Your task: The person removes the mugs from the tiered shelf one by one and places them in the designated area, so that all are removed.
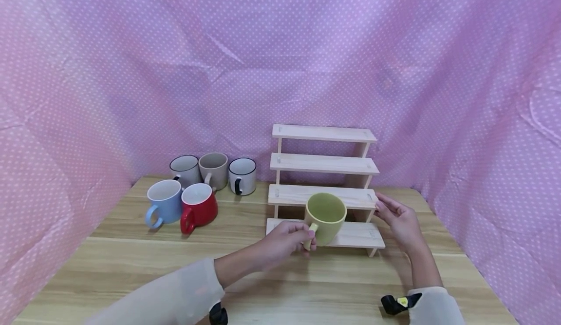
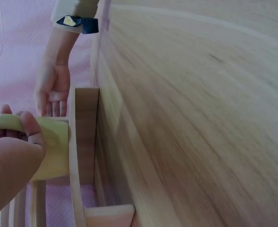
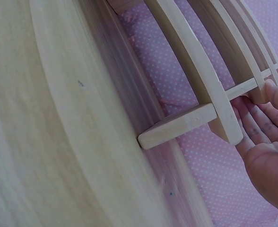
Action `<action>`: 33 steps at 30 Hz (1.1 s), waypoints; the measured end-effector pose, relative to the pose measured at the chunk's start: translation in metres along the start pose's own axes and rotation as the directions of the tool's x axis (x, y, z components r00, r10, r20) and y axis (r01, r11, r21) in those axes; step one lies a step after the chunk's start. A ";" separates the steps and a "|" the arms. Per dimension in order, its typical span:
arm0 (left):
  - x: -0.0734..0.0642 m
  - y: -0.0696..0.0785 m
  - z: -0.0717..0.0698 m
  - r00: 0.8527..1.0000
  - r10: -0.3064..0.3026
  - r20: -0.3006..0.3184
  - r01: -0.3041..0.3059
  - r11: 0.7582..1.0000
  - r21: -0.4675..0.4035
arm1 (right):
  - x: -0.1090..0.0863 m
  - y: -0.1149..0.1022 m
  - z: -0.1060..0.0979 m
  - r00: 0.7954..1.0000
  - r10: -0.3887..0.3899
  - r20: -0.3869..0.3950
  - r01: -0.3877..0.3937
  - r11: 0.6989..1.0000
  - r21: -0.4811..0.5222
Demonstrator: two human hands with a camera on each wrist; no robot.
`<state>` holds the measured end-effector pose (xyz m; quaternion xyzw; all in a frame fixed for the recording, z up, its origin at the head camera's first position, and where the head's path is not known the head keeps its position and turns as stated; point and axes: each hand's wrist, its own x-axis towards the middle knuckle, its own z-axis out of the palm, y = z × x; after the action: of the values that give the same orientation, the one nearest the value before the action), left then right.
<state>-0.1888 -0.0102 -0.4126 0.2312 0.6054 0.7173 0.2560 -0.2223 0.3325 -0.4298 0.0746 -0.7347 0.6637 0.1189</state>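
Observation:
A yellow-green mug (image 1: 328, 225) is at the lowest step of a pale wooden tiered shelf (image 1: 324, 163), its mouth facing up. My left hand (image 1: 287, 244) grips the mug's handle. In the left wrist view the base of the mug (image 2: 56, 151) is right by the bottom board; whether they touch I cannot tell. On the shelf's right side, my right hand (image 1: 401, 222) pinches the end of the second board from below. The right wrist view has the thumb of that hand (image 3: 266, 156) over the board's end and the other fingers under it.
Left of the shelf stand a blue mug (image 1: 164, 205), a red mug (image 1: 203, 208), a grey-beige mug (image 1: 215, 171) and two white mugs with dark rims, one of them a white mug (image 1: 243, 176) closest to the shelf. Pink dotted cloth (image 1: 280, 71) hangs behind the wooden table (image 1: 175, 266).

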 end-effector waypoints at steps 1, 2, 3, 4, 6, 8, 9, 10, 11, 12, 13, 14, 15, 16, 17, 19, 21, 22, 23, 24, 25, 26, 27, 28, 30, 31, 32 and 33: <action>0.000 0.000 -0.002 1.000 0.003 -0.008 -0.003 1.000 -0.001 | 0.000 0.001 -0.001 1.000 -0.002 0.000 0.002 1.000 0.006; -0.001 0.000 -0.004 1.000 0.004 -0.016 -0.004 1.000 -0.007 | 0.001 0.003 -0.001 1.000 -0.003 0.000 0.003 1.000 0.010; -0.001 0.000 -0.006 1.000 0.005 -0.026 -0.005 1.000 -0.009 | 0.001 0.004 -0.002 1.000 -0.005 0.002 0.005 1.000 0.003; -0.002 0.000 -0.008 0.999 0.009 -0.032 -0.010 1.000 -0.013 | 0.001 0.005 -0.002 1.000 -0.005 0.000 0.005 1.000 0.003; -0.004 0.001 -0.013 0.999 0.021 -0.041 -0.021 1.000 -0.014 | 0.001 0.007 -0.003 1.000 -0.006 0.000 0.006 1.000 0.007; -0.006 0.001 -0.019 0.999 0.032 -0.040 -0.033 0.999 -0.019 | 0.001 0.008 -0.002 1.000 -0.006 -0.001 0.006 1.000 0.007; -0.007 0.002 -0.022 0.999 0.040 -0.037 -0.041 0.999 -0.018 | 0.001 0.008 -0.002 1.000 -0.007 0.001 0.007 1.000 0.007; -0.009 0.003 -0.024 0.998 0.048 -0.031 -0.049 0.999 -0.018 | 0.001 0.007 -0.002 1.000 -0.006 -0.001 0.006 1.000 0.012; -0.010 0.003 -0.027 0.998 0.057 -0.022 -0.057 0.998 -0.018 | 0.001 0.007 -0.002 1.000 -0.005 0.001 0.005 1.000 0.013; -0.011 0.004 -0.030 0.998 0.067 -0.013 -0.067 0.998 -0.020 | 0.001 0.007 -0.002 1.000 -0.006 0.000 0.006 1.000 0.012; -0.013 0.005 -0.033 0.997 0.074 -0.005 -0.074 0.997 -0.022 | 0.001 0.006 -0.001 1.000 -0.005 0.000 0.005 1.000 0.011; -0.014 0.005 -0.036 0.997 0.081 0.003 -0.081 0.996 -0.023 | 0.001 0.005 -0.001 1.000 -0.003 -0.001 0.003 1.000 0.011; -0.016 0.006 -0.038 0.996 0.086 0.011 -0.086 0.996 -0.023 | 0.001 0.004 0.000 1.000 -0.002 0.000 0.002 1.000 0.005; -0.017 0.007 -0.041 0.996 0.090 0.014 -0.090 0.996 -0.022 | 0.001 0.004 0.000 1.000 0.000 -0.002 0.000 1.000 -0.001; -0.019 0.007 -0.044 0.996 0.093 0.018 -0.093 0.995 -0.023 | 0.001 0.003 0.000 1.000 0.003 -0.003 -0.003 1.000 -0.005; -0.023 0.008 -0.050 0.996 0.090 0.017 -0.089 0.996 -0.027 | 0.000 0.001 0.001 1.000 0.011 -0.006 -0.011 1.000 -0.013; -0.027 0.008 -0.056 0.996 0.089 0.027 -0.089 0.996 -0.025 | -0.001 -0.001 0.001 1.000 0.017 -0.008 -0.018 0.999 -0.037; -0.029 0.008 -0.060 0.996 0.090 0.029 -0.089 0.996 -0.027 | -0.001 -0.002 0.001 1.000 0.021 -0.009 -0.022 0.999 -0.041; -0.031 0.008 -0.063 0.995 0.093 0.036 -0.092 0.995 -0.032 | -0.001 -0.003 0.001 1.000 0.023 -0.010 -0.024 0.999 -0.047; -0.034 0.008 -0.067 0.994 0.097 0.042 -0.096 0.995 -0.032 | -0.002 -0.004 0.001 1.000 0.024 -0.009 -0.025 0.998 -0.054; -0.036 0.008 -0.071 0.993 0.103 0.050 -0.102 0.994 -0.031 | -0.002 -0.005 0.001 1.000 0.025 -0.009 -0.026 0.998 -0.054; -0.038 0.008 -0.074 0.992 0.113 0.058 -0.112 0.993 -0.028 | -0.003 -0.006 0.001 1.000 0.025 -0.009 -0.026 0.998 -0.056; -0.041 0.007 -0.078 0.990 0.123 0.063 -0.121 0.992 -0.025 | -0.003 -0.006 0.001 1.000 0.026 -0.009 -0.026 0.998 -0.049; -0.043 0.007 -0.082 0.989 0.130 0.067 -0.128 0.991 -0.027 | -0.003 -0.006 0.001 1.000 0.026 -0.009 -0.026 0.999 -0.043; -0.048 0.007 -0.089 0.987 0.140 0.074 -0.138 0.990 -0.028 | -0.002 -0.005 0.000 1.000 0.027 -0.009 -0.028 0.999 -0.026; -0.051 0.008 -0.093 0.987 0.143 0.076 -0.141 0.990 -0.029 | -0.002 -0.004 0.000 1.000 0.028 -0.010 -0.028 0.999 -0.015; -0.054 0.008 -0.096 0.986 0.147 0.077 -0.145 0.989 -0.030 | -0.002 -0.003 0.000 1.000 0.027 -0.010 -0.027 1.000 -0.016; -0.057 0.009 -0.099 0.985 0.150 0.080 -0.148 0.988 -0.034 | -0.001 -0.003 0.000 1.000 0.026 -0.010 -0.026 1.000 -0.015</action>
<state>-0.2098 -0.1231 -0.4208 0.3014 0.5653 0.7327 0.2296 -0.2205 0.3319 -0.4275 0.0611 -0.7402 0.6598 0.1144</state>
